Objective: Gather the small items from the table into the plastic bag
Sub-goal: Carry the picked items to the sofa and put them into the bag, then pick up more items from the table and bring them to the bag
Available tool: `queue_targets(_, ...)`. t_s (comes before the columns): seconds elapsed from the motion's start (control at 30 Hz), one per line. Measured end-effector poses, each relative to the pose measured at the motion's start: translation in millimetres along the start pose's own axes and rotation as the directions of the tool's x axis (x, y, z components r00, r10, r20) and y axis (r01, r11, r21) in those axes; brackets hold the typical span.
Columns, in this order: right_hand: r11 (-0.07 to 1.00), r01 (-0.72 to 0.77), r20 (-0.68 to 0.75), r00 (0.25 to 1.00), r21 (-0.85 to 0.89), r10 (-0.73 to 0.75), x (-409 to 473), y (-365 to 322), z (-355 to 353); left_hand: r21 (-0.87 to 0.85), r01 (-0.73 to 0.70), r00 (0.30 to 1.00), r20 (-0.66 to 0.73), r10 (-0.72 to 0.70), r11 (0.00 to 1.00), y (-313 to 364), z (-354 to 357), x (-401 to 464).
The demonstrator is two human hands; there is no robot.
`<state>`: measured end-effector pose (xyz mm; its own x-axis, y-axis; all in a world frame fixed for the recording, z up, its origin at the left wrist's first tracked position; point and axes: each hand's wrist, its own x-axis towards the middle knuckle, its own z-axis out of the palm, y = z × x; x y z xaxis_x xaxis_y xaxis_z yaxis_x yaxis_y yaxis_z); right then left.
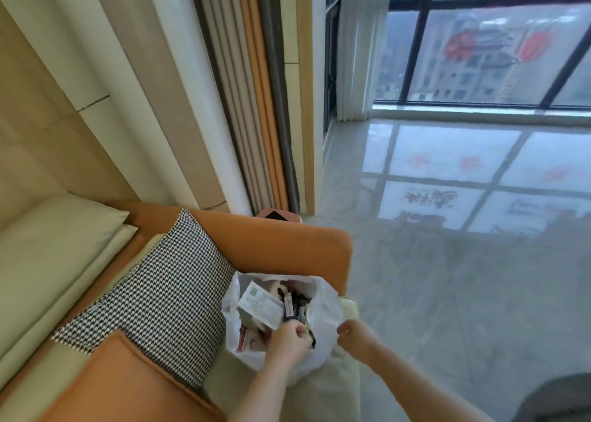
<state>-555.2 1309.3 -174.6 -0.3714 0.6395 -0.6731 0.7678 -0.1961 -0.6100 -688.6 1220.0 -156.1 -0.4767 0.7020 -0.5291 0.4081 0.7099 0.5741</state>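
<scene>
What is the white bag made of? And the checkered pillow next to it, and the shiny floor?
The plastic bag looks like thin, crinkly, see-through plastic: its contents show through its side. The checkered pillow looks like woven cloth, matte, with a black-and-white houndstooth pattern. The floor is probably polished tile or stone: it mirrors the window.

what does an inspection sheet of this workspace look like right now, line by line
surface: no table in view; the plastic bag sits on a sofa seat by the orange armrest
job's things: bag open, holding a white packet and dark small items
clutter: houndstooth cushion, orange cushion
grippers: left hand grips things at the bag's mouth; right hand pinches the bag's edge
cables: nothing seen
surroundings: curtains, large window, glossy tiled floor
</scene>
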Motion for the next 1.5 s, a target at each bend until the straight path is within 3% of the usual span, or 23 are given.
queue_targets(0.13,0.967,0.009,-0.106,0.994,-0.256,-0.037,-56,47,-10,0.207,-0.143,0.983,0.145,0.114,0.968,10,27,-34)
queue_targets(0.33,0.932,-0.11,-0.231,0.973,-0.345,0.029,-125,126,-18,0.335,-0.338,0.912,0.347,0.218,0.88,27,86,-77)
queue_targets(0.57,0.947,-0.287,-0.43,0.88,-0.143,0.202,-208,212,-34,0.346,-0.535,0.772,0.571,0.279,0.771,58,180,-123)
queue_targets(0.87,0.908,-0.384,-0.592,0.697,0.167,0.404,-322,330,-19,0.345,-0.808,0.536,0.767,0.353,0.478,87,285,-226)
queue_targets(1.07,0.855,-0.451,-0.59,0.627,0.258,0.509,-407,407,25,0.325,-0.881,0.436,0.839,0.326,0.342,65,349,-326)
queue_targets(1.27,0.804,-0.563,-0.628,0.56,0.19,0.541,-501,479,80,0.373,-0.912,0.409,0.853,0.324,0.17,22,407,-431)
queue_targets(1.5,0.643,-0.63,-0.556,0.373,0.436,0.743,-603,549,139,0.199,-0.98,0.2,0.959,0.201,0.022,-9,479,-549)
